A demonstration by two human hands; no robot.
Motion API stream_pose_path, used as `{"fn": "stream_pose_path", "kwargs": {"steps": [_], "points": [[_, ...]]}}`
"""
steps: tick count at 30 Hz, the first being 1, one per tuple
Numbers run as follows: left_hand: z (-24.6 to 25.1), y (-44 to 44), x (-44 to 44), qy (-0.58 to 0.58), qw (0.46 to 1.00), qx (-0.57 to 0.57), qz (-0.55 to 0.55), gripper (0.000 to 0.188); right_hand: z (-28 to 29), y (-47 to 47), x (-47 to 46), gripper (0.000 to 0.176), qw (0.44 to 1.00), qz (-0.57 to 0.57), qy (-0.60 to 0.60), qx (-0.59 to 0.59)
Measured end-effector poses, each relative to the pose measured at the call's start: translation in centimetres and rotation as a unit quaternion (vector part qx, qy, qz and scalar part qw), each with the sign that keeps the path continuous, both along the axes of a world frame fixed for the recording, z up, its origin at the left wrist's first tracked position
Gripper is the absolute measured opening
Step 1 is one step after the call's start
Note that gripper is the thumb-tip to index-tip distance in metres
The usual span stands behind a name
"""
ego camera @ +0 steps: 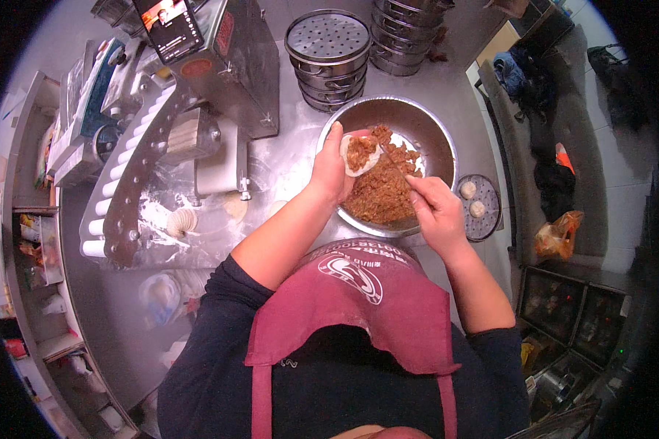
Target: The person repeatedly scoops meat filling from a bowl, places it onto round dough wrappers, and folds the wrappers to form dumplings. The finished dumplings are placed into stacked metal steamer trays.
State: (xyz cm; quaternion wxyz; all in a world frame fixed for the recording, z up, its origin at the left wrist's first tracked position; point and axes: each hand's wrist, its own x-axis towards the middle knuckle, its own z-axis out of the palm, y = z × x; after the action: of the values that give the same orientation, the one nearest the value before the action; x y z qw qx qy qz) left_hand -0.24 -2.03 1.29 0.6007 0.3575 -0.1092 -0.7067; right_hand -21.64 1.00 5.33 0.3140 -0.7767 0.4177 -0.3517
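My left hand (330, 167) holds a round dough wrapper (347, 160) topped with a mound of brown minced filling (361, 152). In my right hand (436, 208) is the handle of a thin filling tool (398, 167); its tip reaches the wrapper's edge, and its exact shape is hard to tell. Both hands are above a wide steel bowl (442, 129), where more filling (381, 195) is heaped on the near side. Right of the bowl, a perforated steamer tray (482, 189) carries two shaped buns (476, 209). A flat dough round (236, 206) lies on the floured worktop (285, 153).
A dough machine with white rollers (110, 189) stands at left, a ridged dough piece (182, 222) near its end. A lit phone (167, 27) leans on the machine's housing (241, 71). Stacked steamers (329, 60) stand behind the bowl. Shelves (38, 247) line the far left.
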Motion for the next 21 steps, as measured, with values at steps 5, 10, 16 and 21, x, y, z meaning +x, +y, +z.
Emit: {"fn": "stream_pose_path", "kwargs": {"steps": [5,10,16,21], "points": [[-0.1,1.2,-0.7,-0.017,0.999,-0.043,-0.001,0.063,-2.6,-0.3,2.8,0.023,0.997,-0.017,-0.053,0.053],[-1.3,1.4,-0.1,0.024,0.997,-0.015,0.074,0.057,-6.5,0.2,2.9,0.025,0.993,-0.11,-0.032,0.025],[-2.5,1.6,1.9,-0.055,0.996,-0.037,0.055,0.039,-9.8,-1.1,-0.1,0.023,0.918,-0.028,0.382,0.102],[-1.4,2.1,1.4,-0.05,0.998,-0.029,0.033,0.034,-9.1,-1.6,1.6,0.016,0.915,-0.019,0.404,0.012]]}}
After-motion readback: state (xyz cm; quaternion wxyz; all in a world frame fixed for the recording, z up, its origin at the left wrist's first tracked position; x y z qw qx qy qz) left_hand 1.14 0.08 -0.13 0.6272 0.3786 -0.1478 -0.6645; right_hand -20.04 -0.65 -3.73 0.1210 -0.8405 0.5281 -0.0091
